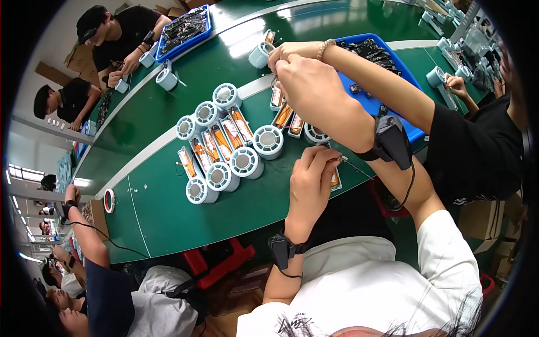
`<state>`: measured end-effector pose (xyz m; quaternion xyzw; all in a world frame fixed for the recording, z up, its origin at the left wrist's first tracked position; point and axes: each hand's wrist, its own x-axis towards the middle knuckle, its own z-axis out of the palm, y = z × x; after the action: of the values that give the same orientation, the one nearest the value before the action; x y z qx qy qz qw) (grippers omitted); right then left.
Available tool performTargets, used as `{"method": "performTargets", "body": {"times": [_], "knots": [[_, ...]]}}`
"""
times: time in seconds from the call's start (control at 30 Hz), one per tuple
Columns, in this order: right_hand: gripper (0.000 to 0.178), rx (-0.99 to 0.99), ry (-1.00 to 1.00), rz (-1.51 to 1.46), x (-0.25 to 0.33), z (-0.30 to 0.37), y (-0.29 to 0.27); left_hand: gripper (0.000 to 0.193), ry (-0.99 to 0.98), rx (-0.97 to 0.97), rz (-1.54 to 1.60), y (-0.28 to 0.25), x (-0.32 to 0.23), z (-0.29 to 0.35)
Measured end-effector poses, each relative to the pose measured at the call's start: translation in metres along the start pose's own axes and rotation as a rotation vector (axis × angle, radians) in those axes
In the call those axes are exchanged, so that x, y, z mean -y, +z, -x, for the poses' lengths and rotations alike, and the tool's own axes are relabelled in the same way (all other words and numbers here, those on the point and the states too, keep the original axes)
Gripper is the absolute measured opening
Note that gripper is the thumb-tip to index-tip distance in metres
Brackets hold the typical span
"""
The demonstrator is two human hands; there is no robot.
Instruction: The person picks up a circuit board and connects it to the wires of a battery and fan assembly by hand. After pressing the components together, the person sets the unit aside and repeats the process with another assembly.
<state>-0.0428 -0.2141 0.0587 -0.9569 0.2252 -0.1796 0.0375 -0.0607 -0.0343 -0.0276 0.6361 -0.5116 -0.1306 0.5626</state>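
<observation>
Green covers the worktable (163,224), seen in the head view. Near its front edge, the left hand (310,178) pinches a small wired piece (339,159) between thumb and fingers, just above a partly hidden open handle (336,181). The right hand (314,81) reaches toward the far side, fingers bent inward beside thin wires (271,74); whether it grips them, I cannot tell. Beyond it, a co-worker's hand (288,50) is at a pale blue fan unit (259,56). More fan units (243,162) cluster left of the left hand, orange batteries (223,145) in their open handles. A blue tray (368,105) lies toward the right end.
</observation>
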Motion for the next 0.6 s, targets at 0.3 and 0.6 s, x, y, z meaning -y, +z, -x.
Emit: {"method": "performTargets", "body": {"times": [0.3, 0.6], "knots": [[0.048, 0.039, -0.028, 0.096, -0.035, 0.008, 0.008, 0.011, 0.028, -0.024, -0.030, -0.001, 0.003, 0.003], [0.073, 0.074, 0.024, -0.019, -0.028, -0.036, 0.047, 0.013, 0.027, -0.028, -0.046, 0.001, 0.003, 0.002]]}}
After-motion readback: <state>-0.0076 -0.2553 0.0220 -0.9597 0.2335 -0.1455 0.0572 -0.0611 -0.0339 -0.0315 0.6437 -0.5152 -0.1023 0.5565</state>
